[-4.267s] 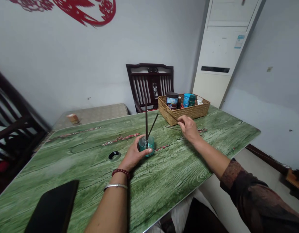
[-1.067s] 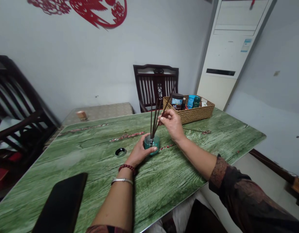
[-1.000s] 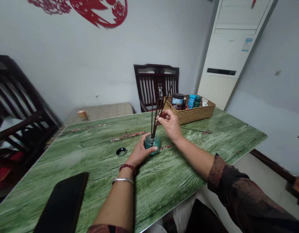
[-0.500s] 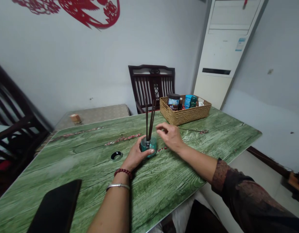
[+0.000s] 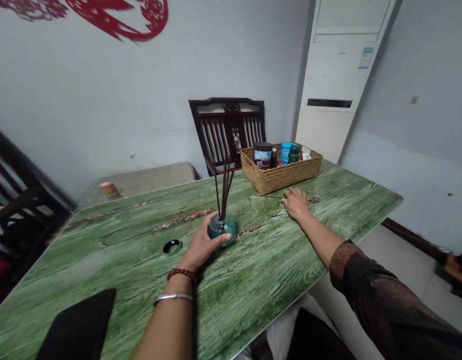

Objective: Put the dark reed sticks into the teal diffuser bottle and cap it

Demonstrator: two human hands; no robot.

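My left hand [image 5: 201,242] is wrapped around the side of a reed diffuser bottle [image 5: 227,227], a low clear glass jar with blue-green liquid. Several dark reeds [image 5: 223,195] stand fanned out in its neck. Left of the bottle, a black and silvery ring-shaped collar [image 5: 172,246] lies on the green table [image 5: 246,290]. My right hand [image 5: 296,202] is low over the table in front of the basket, fingers bent and a little apart. A thin dark stick [image 5: 268,196] lies at its fingertips; whether they grip it is hidden.
A wicker basket [image 5: 283,180] holding a dark-lidded jar [image 5: 262,156] and several bottles and packs stands at the back right. A black flat object [image 5: 78,325] lies at the front left. Behind the table are a dark wooden chair [image 5: 231,130] and a small round wooden item [image 5: 109,189].
My right hand has moved away from the reeds, rightward to the table by the basket. The reeds are spread wider. My left hand stays on the bottle; the view has shifted slightly.
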